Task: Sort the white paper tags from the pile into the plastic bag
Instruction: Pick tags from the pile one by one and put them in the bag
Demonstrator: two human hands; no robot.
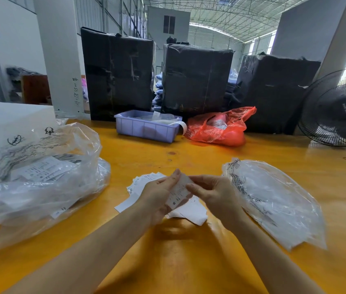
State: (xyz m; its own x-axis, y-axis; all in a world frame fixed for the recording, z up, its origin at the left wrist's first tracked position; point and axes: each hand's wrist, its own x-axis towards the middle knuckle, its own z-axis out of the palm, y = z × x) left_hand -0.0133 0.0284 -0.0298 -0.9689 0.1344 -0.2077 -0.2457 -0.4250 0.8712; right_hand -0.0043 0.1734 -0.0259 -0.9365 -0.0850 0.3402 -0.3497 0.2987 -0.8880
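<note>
The yellow table [189,262] carries everything, and the pile of white paper tags [146,183] at its near middle serves as the landmark for the rest. Left of the pile lies the biggest item, a large crumpled clear plastic bag [40,177] with printed slips showing through its film and its loose mouth gaping toward the pile. Right of the pile sits a smaller, flatter clear bag [273,200] with black print along its edge, its long axis slanting from the far end near the pile down toward the near right. Beyond the pile, well apart, stand a lilac plastic tray [146,129] and a red plastic bag [221,128], with a black fan [337,111] off to the far right. Over the near side of the pile, 2 hands meet on 1 tag [180,192]: the left hand [159,198] cups it from below with thumb and fingers closed on its left edge, and the right hand [212,194] pinches its right edge, so the tag's long axis runs from far to near between them. The right hand is just beside the flat bag, while the left hand is clearly farther from the large one. Which bag is meant I cannot tell; if it is the flat one, the move is probably a short carry rightward by the right hand.
</note>
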